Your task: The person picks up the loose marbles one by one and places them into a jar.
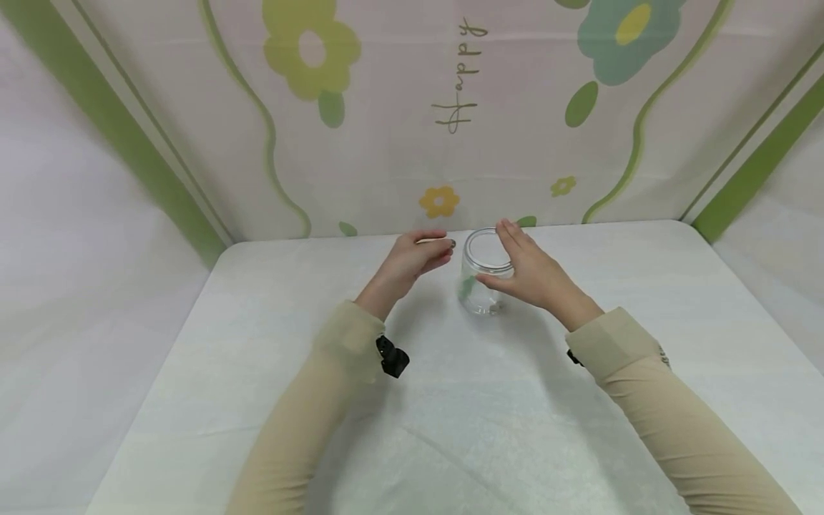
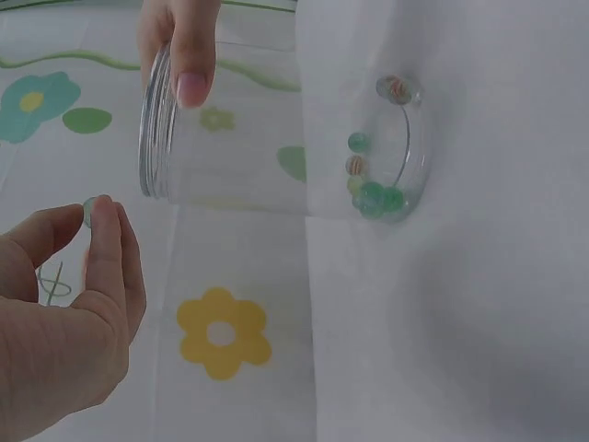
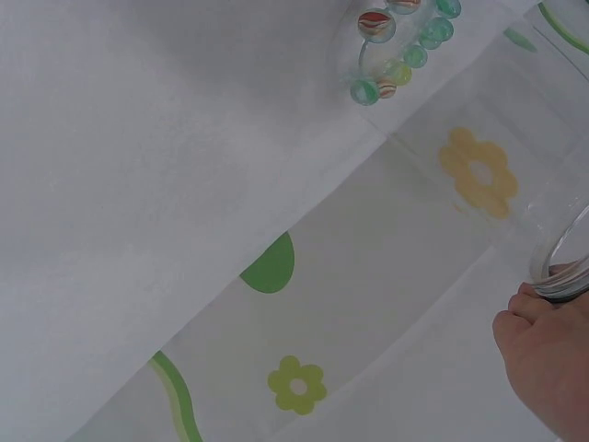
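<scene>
A clear glass jar (image 1: 479, 287) with an open rim stands upright on the white-covered table (image 1: 450, 429). Several glass marbles (image 2: 372, 197), green and some red-and-white striped, lie on its bottom. My right hand (image 1: 537, 275) holds the jar by its rim, thumb on the near side and fingers across the far side. To the left of the jar, apart from it, my left hand (image 1: 408, 265) pinches a small pale green marble (image 2: 89, 213) between thumb and fingertips, at about rim height. Most of that marble is hidden by the fingers.
Behind the table's back edge hangs a pale cloth printed with flowers (image 1: 440, 202) and the word Happy. White cloth walls (image 1: 77, 214) rise on both sides. A small black device (image 1: 392, 356) sits at the left wrist.
</scene>
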A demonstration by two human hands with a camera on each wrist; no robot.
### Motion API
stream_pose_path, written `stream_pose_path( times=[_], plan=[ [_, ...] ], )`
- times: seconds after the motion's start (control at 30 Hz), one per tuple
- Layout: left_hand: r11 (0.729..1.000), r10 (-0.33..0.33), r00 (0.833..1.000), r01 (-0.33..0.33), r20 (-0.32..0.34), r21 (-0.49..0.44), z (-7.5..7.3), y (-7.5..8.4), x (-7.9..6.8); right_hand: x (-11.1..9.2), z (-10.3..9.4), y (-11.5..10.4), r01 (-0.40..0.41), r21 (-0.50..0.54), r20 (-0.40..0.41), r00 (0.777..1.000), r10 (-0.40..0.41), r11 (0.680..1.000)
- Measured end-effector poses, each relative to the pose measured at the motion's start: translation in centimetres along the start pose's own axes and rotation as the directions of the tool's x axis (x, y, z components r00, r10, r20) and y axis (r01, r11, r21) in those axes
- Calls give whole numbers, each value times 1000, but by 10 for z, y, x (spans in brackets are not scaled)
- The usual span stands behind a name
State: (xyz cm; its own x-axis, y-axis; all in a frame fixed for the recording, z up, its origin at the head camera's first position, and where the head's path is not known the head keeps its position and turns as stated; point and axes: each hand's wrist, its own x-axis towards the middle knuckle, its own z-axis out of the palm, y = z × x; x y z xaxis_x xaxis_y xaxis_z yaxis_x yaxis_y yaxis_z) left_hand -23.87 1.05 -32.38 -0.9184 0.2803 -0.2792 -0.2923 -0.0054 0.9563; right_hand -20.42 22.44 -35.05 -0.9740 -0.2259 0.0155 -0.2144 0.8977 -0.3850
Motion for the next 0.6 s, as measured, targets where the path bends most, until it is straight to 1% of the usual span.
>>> stream_pose_path(
  times=[0.1,0.27,0.4,0.6],
  plan=[
    [1000,0,1000,0,1,31,8,0,1,1,1,-1,6,3,0,1000,-6,1000],
    [997,3,1000,-5,27,78,18,1,1,1,1,-1,9,7,-7,1000,-9,1000],
    [998,4,999,-6,35,67,22,1,1,0,1,0,10,8,-4,1000,-10,1000],
    [997,11,999,-13,34,80,25,1,-1,1,0,-1,14,5,-1,1000,-14,1000]
  ],
)
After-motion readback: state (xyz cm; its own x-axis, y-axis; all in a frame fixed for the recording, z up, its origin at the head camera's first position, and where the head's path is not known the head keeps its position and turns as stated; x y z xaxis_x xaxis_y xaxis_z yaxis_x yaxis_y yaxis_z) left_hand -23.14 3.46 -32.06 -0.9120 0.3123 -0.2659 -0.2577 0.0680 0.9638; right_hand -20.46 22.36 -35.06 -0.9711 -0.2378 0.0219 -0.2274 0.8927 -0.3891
